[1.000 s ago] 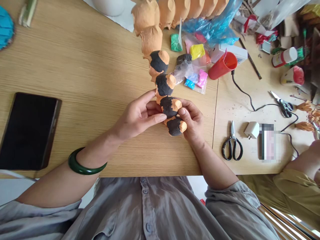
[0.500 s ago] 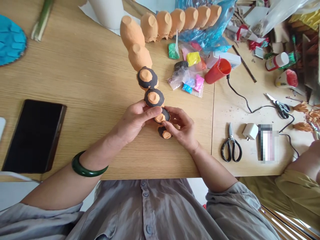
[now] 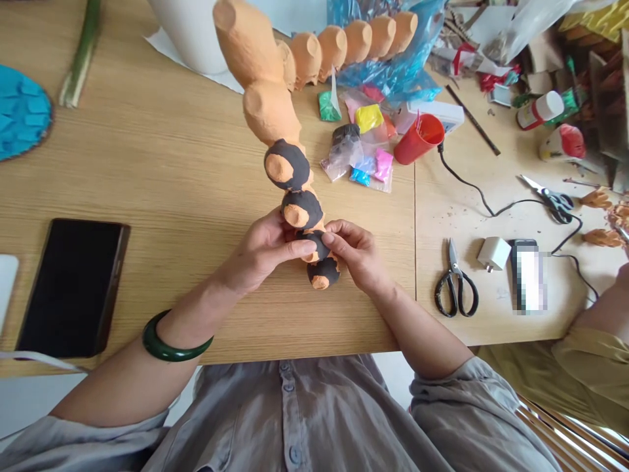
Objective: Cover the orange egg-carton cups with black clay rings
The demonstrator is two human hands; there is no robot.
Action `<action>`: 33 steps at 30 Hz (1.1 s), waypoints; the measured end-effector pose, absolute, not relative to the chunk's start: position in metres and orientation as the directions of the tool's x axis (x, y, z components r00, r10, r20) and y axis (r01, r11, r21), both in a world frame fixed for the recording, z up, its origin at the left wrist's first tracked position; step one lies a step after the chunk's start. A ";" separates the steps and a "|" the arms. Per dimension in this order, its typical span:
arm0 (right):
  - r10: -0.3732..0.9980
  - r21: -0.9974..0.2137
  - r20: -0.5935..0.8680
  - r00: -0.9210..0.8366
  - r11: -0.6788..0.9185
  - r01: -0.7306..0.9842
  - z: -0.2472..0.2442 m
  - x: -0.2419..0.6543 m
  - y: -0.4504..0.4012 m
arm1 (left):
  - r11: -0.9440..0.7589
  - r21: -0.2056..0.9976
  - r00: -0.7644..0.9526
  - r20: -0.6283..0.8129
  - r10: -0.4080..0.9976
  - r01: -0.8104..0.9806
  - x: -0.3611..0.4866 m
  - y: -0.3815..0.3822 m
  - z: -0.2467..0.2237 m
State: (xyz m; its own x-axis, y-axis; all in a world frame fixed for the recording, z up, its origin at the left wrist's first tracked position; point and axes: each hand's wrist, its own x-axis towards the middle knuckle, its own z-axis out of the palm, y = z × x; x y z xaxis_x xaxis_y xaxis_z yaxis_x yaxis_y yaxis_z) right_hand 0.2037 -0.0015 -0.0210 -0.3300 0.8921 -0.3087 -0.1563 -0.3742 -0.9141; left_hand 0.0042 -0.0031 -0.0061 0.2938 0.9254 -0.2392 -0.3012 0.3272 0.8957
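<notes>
A long orange bumpy strip (image 3: 270, 111), like a row cut from an egg tray, is held up at a slant in front of me. Its lower bumps wear black bands (image 3: 310, 204) that look like soft clay, with orange tips showing. My left hand (image 3: 260, 252) grips the strip near its lower end, thumb across a black band and the other fingers hidden behind. My right hand (image 3: 356, 252) pinches at the right edge of that same bump. Whether a small bit of clay is between those fingertips cannot be seen.
A second orange strip (image 3: 334, 47) lies behind, near a blue plastic bag (image 3: 388, 84). Coloured clay packets (image 3: 367, 118), a red cup (image 3: 419, 139) and black-handled scissors (image 3: 456, 282) are to the right. A black tablet (image 3: 73, 288) lies left. Another person's arm (image 3: 602, 308) is at far right.
The strip has tilted, its far end rising closer to me and covering part of the strip behind. My right fingers have moved up slightly along the black bump's edge. The view has shifted a little.
</notes>
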 end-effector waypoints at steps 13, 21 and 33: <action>0.870 -0.936 -0.313 -0.380 -0.350 -0.029 -0.018 0.204 0.002 | 0.415 0.854 0.207 -0.365 0.908 -0.314 0.008 -0.004 -0.012; 0.949 -0.953 -0.272 -0.158 -0.289 -0.095 -0.025 0.207 0.004 | 0.436 0.849 0.244 -0.373 0.895 -0.299 0.008 -0.003 -0.015; 0.911 -0.910 -0.297 -0.287 -0.361 -0.205 -0.020 0.205 0.006 | 0.448 0.866 0.414 -0.333 0.847 -0.221 0.009 -0.005 -0.011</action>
